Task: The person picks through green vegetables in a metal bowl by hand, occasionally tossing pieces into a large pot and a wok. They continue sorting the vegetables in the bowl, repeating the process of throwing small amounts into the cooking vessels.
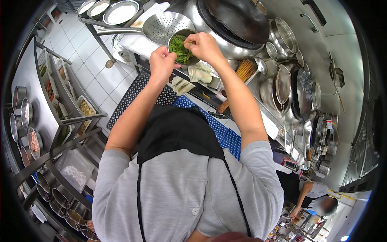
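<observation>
The left hand [162, 64] has its fingers clamped on the bowl [186, 32]. Inside the bowl, the right hand [204, 46] partly hides the greens [176, 45]; whether its bunched fingers pinch any, I cannot tell. The bowl overlaps the strainer [164, 25].

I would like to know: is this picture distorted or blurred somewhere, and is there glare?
Head view: strong fisheye distortion, bowing the left-side counter and blackening the corners; head view: left hand, right hand and green pieces look fairly sharp, the co-worker's head blurred; head view: a lamp glares white at lower right.
</observation>
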